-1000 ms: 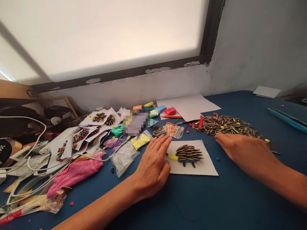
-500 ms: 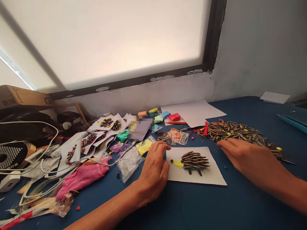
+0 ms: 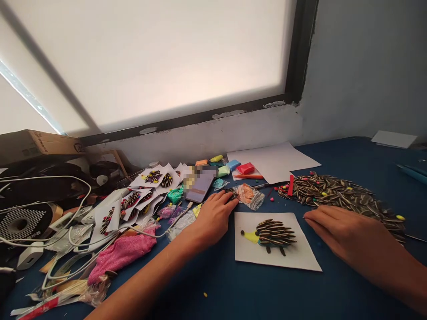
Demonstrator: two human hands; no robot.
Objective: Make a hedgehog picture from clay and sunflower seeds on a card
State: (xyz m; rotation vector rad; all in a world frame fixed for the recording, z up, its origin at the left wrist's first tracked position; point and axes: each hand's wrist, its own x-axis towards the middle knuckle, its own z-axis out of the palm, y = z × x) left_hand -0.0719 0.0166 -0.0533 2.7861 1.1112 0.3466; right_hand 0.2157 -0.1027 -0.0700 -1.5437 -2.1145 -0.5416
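Note:
A white card (image 3: 243,256) lies on the blue table with a hedgehog on it, made of a yellow clay snout (image 3: 251,237) and sunflower-seed spines (image 3: 275,232), with dark feet below. My left hand (image 3: 215,216) reaches over clear bags at the card's upper left, fingers stretched towards the bag of dark clay, which they partly cover. To the card's right, in front of the sunflower seed pile (image 3: 336,191), hovers my right hand (image 3: 336,226). Its fingertips are pinched together; whatever sits between them is too small to name.
Orange clay (image 3: 248,194) in a clear bag lies beyond the card. Further left are a phone (image 3: 201,183), finished seed cards (image 3: 133,200), a pink cloth (image 3: 125,251) and tangled white cables (image 3: 70,235). Blank paper (image 3: 273,160) lies near the wall.
My left hand has left the card's left edge and moved forward to the clay bags. My right hand stays pinched by the seeds. The view has shifted slightly.

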